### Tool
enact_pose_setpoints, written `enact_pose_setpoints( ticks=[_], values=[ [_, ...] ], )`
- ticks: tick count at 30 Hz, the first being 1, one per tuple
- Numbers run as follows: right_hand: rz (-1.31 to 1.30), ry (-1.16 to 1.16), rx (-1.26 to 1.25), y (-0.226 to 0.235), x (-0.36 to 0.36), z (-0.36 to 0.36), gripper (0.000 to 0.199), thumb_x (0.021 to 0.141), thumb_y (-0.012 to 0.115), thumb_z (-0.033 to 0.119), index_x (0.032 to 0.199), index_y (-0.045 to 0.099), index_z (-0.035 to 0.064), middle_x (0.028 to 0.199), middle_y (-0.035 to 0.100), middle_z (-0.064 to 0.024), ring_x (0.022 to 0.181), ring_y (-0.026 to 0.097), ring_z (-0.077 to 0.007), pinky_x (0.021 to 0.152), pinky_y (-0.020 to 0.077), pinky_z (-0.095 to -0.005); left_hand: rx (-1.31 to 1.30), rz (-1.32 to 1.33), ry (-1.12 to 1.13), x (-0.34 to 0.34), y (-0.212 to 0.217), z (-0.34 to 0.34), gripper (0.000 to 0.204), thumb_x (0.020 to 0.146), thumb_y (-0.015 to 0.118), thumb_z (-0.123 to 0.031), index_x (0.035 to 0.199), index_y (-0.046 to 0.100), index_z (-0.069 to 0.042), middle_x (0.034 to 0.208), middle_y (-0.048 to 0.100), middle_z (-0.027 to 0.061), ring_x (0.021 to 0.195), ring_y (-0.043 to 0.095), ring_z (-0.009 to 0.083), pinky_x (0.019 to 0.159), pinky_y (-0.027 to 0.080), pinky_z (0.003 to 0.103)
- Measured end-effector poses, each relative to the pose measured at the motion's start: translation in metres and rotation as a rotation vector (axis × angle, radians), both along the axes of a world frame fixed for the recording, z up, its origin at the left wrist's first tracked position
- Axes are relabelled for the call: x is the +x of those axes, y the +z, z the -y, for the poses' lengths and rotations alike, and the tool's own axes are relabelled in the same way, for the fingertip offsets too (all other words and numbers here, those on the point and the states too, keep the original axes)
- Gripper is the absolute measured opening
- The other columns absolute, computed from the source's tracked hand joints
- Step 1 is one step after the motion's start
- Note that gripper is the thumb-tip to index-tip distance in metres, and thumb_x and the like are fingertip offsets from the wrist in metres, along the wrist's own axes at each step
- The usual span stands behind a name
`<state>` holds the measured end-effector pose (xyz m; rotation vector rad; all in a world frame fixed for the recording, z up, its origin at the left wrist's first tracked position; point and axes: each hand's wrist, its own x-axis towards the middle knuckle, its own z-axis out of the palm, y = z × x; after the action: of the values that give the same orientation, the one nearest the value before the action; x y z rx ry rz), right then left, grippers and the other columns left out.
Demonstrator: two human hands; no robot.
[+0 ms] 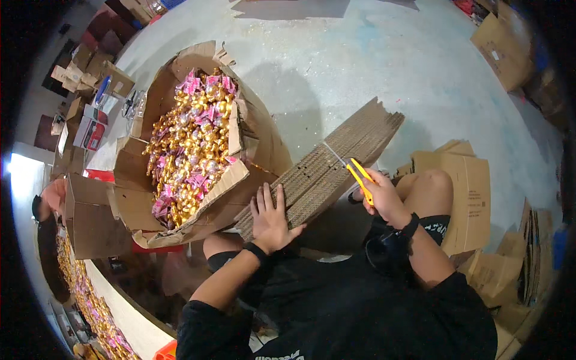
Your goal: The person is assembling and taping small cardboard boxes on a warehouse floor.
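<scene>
A long bundle of stacked cardboard strips, corrugated edges facing up, slants across my lap. My left hand lies flat on its near end, fingers spread. In my right hand is a yellow utility knife with its thin blade extended. The blade reaches over the upper face of the bundle near its middle; whether it cuts in, I cannot tell. Small dark marks dot the cardboard beside the blade. Left of the bundle stands a big cardboard box, open-topped, heaped with shiny gold ornaments and pink tags.
An opened carton stands by my right knee, with flattened cardboard beyond it. At lower left, more gold pieces lie along a pale board. A person's arm shows at far left. Cartons sit at upper right.
</scene>
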<state>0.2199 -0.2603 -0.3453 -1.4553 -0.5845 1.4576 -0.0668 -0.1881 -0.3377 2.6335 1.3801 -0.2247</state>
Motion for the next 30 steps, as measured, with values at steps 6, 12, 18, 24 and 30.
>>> enact_pose_setpoints(
  ticks=[6, 12, 18, 24, 30],
  values=[
    [0.011, 0.172, -0.090, 0.029, 0.018, 0.012, 0.034, 0.100, 0.040, 0.014, 0.132, 0.043, 0.0037, 0.079, 0.050, -0.0046, 0.043, 0.046, -0.0102, 0.036, 0.0378, -0.0243, -0.002, 0.041, -0.010, 0.008, 0.002, 0.030, 0.115, 0.071, 0.068, -0.064, 0.148, 0.016, 0.003, 0.149, 0.018, 0.0329, 0.137, 0.020, 0.0470, 0.109, 0.018, 0.061],
    [-0.064, -0.006, -0.116, 0.013, 0.014, 0.051, 0.043, 0.091, 0.047, 0.008, 0.132, 0.040, 0.0015, 0.089, 0.055, -0.0127, 0.054, 0.057, -0.0174, 0.043, 0.0494, -0.0306, -0.047, 0.279, -0.112, 0.020, -0.004, 0.038, 0.091, 0.076, 0.064, -0.064, 0.128, 0.041, 0.006, 0.130, 0.038, 0.0315, 0.124, 0.034, 0.0465, 0.105, 0.020, 0.060],
    [-0.071, -0.070, -0.112, 0.006, 0.019, 0.076, 0.035, 0.094, 0.046, 0.010, 0.128, 0.043, 0.0017, 0.083, 0.054, -0.0090, 0.052, 0.055, -0.0154, 0.044, 0.0469, -0.0291, -0.121, 0.611, -0.334, 0.113, 0.010, -0.032, 0.035, 0.086, 0.058, -0.012, 0.118, 0.052, 0.000, 0.122, 0.050, 0.0198, 0.115, 0.048, 0.0381, 0.098, 0.041, 0.044],
    [-0.076, -0.087, -0.032, 0.012, 0.014, 0.085, 0.035, 0.091, 0.048, 0.008, 0.125, 0.046, 0.0012, 0.082, 0.056, -0.0084, 0.052, 0.057, -0.0160, 0.043, 0.0484, -0.0293, -0.111, 0.332, -0.680, 0.157, -0.002, -0.084, 0.035, 0.080, 0.062, -0.011, 0.115, 0.056, -0.006, 0.113, 0.054, 0.0142, 0.111, 0.050, 0.0357, 0.095, 0.046, 0.044],
    [-0.078, -0.066, -0.018, 0.008, 0.009, 0.084, 0.028, 0.097, 0.045, 0.009, 0.123, 0.046, 0.0019, 0.084, 0.056, -0.0080, 0.057, 0.057, -0.0133, 0.047, 0.0477, -0.0273, -0.197, 0.276, -0.823, 0.164, 0.007, -0.083, 0.017, 0.078, 0.063, -0.013, 0.093, 0.058, -0.008, 0.101, 0.058, 0.0131, 0.101, 0.054, 0.0354, 0.081, 0.048, 0.045]
  ],
)
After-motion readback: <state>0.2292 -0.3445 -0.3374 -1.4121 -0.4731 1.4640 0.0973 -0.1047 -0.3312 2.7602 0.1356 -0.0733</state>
